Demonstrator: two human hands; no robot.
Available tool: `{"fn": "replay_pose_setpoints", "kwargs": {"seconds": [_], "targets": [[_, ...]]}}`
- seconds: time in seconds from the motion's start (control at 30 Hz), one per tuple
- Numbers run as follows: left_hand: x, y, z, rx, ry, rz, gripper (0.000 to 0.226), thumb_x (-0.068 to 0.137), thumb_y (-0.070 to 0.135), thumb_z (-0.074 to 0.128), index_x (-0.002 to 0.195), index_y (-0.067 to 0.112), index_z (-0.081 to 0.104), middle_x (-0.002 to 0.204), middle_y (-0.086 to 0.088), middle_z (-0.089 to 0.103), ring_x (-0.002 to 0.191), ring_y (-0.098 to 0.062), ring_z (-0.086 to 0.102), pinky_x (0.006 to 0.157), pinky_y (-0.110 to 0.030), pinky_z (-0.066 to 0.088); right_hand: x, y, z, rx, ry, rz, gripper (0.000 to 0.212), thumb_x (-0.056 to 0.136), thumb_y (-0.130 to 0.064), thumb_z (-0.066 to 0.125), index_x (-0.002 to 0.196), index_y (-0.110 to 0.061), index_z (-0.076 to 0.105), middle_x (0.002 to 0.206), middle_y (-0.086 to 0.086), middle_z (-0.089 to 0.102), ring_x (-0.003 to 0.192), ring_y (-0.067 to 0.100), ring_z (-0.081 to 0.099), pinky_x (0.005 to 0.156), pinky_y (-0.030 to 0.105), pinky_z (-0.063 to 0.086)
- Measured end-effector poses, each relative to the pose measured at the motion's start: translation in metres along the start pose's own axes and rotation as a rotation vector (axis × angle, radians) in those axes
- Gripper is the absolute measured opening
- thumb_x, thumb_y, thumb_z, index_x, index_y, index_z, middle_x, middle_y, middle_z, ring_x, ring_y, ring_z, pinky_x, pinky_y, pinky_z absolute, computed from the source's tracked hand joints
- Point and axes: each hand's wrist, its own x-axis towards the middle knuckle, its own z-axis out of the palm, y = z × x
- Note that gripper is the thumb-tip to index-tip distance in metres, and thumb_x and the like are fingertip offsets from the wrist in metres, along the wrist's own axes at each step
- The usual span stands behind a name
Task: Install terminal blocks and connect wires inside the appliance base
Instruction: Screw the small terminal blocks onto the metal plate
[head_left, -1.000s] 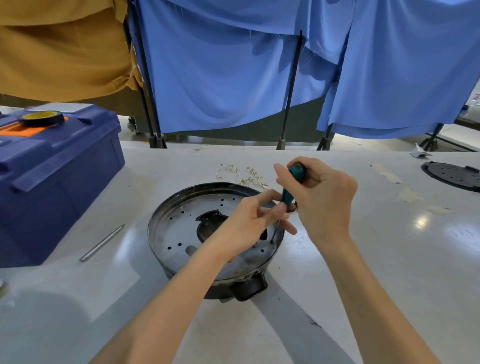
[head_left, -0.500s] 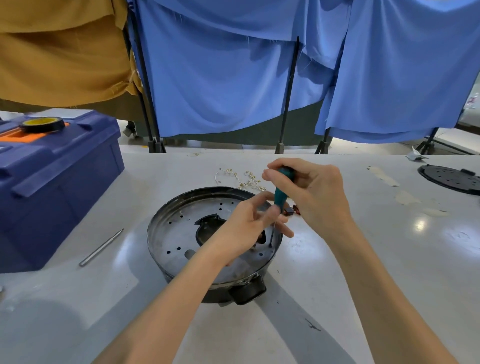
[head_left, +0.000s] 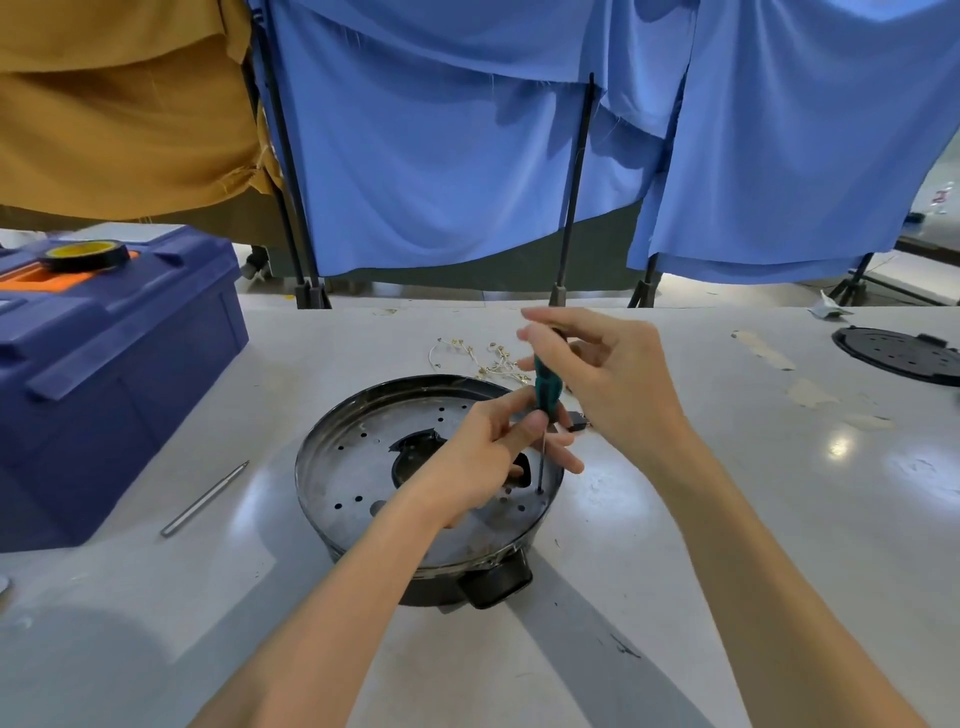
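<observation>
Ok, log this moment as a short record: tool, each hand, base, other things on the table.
tool: screwdriver, green handle, near upright, tip in a hole near the right rim of the base
right hand: pinches the top of the handle
left hand: pinches the lower end of the handle, over the base
base: round, dark, perforated plate with a cut-out in the middle, on the table
behind base: wires
left: toolbox with tape on it; rod
far right: disc, black
</observation>
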Motion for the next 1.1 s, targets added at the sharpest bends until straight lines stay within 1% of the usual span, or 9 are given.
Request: {"fn": "replay_pose_setpoints", "kwargs": {"seconds": [0.1,0.33,0.43,0.5,0.57,0.67,0.77,0.97,1.1], "targets": [[0.001,0.001,0.000,0.006,0.000,-0.022,0.023,0.104,0.027,0.037,0.118,0.022,0.055,0.093,-0.001,0.076,0.115,0.000,0.059,0.106,-0.055,0.036,-0.003,0.003,-0.008,0.037,-0.065,-0.012,0.013,0.090,-0.014,0.067,0.102,-0.015,0.072,0.091,-0.002,0.075,0.084,0.008,0.073,0.073,0.021,0.058],[0.000,0.003,0.001,-0.031,0.029,0.046,0.020,0.094,0.041,0.054,0.114,0.036,0.055,0.091,-0.001,0.076,0.098,-0.011,0.068,0.098,-0.050,0.039,-0.010,0.004,0.010,-0.185,0.223,-0.077,0.018,0.082,-0.028,0.077,0.084,-0.011,0.072,0.066,0.001,0.068,0.061,0.022,0.067,0.067,0.036,0.059],[-0.001,0.002,0.003,-0.033,0.021,0.072,0.021,0.092,0.051,0.051,0.111,0.046,0.058,0.099,0.002,0.075,0.088,-0.028,0.054,0.081,-0.049,0.038,-0.012,0.006,0.023,-0.382,0.427,-0.147,0.022,0.080,-0.027,0.079,0.079,-0.007,0.071,0.059,0.000,0.064,0.049,0.015,0.051,0.062,0.006,0.045],[0.000,0.000,0.002,-0.024,0.021,0.090,0.022,0.093,0.049,0.049,0.112,0.047,0.060,0.103,0.001,0.073,0.082,-0.034,0.053,0.077,-0.048,0.037,-0.014,0.003,0.032,-0.461,0.550,-0.141,0.023,0.078,-0.025,0.080,0.076,-0.004,0.070,0.057,0.002,0.062,0.047,0.013,0.044,0.058,0.000,0.036],[-0.001,0.000,0.001,-0.018,0.024,0.083,0.021,0.098,0.041,0.046,0.112,0.047,0.060,0.105,0.001,0.073,0.088,-0.028,0.053,0.083,-0.049,0.038,-0.012,0.002,0.033,-0.500,0.549,-0.104,0.027,0.080,-0.031,0.079,0.075,-0.006,0.069,0.057,0.001,0.062,0.048,0.014,0.044,0.054,0.005,0.033],[-0.002,0.000,-0.001,-0.005,0.023,0.025,0.024,0.103,0.032,0.040,0.116,0.035,0.060,0.097,0.001,0.075,0.107,-0.011,0.064,0.098,-0.055,0.043,-0.003,0.002,0.015,-0.274,0.178,-0.026,0.026,0.085,-0.039,0.071,0.090,-0.013,0.073,0.072,-0.002,0.070,0.064,0.015,0.066,0.065,0.026,0.055],[-0.001,0.001,-0.002,0.018,0.018,-0.019,0.027,0.104,0.031,0.037,0.122,0.023,0.056,0.094,0.001,0.076,0.118,-0.002,0.058,0.104,-0.056,0.038,-0.005,0.001,0.003,0.035,-0.045,0.010,0.022,0.091,-0.021,0.066,0.112,-0.016,0.069,0.090,-0.005,0.074,0.083,0.005,0.073,0.077,0.021,0.058],[0.001,-0.001,0.000,0.012,0.007,0.006,0.023,0.098,0.035,0.050,0.116,0.025,0.060,0.089,0.004,0.076,0.103,-0.002,0.064,0.104,-0.050,0.038,-0.011,0.010,0.014,-0.212,0.273,-0.099,0.019,0.086,-0.026,0.074,0.086,-0.007,0.071,0.068,0.003,0.069,0.065,0.023,0.071,0.069,0.043,0.058],[0.002,-0.003,0.001,0.019,0.003,0.016,0.015,0.097,0.039,0.050,0.103,0.036,0.063,0.091,0.004,0.076,0.099,-0.022,0.067,0.096,-0.045,0.045,-0.017,0.015,0.027,-0.368,0.559,-0.165,0.023,0.083,-0.026,0.076,0.077,-0.005,0.068,0.057,-0.004,0.057,0.047,0.016,0.056,0.061,0.004,0.043]]}}
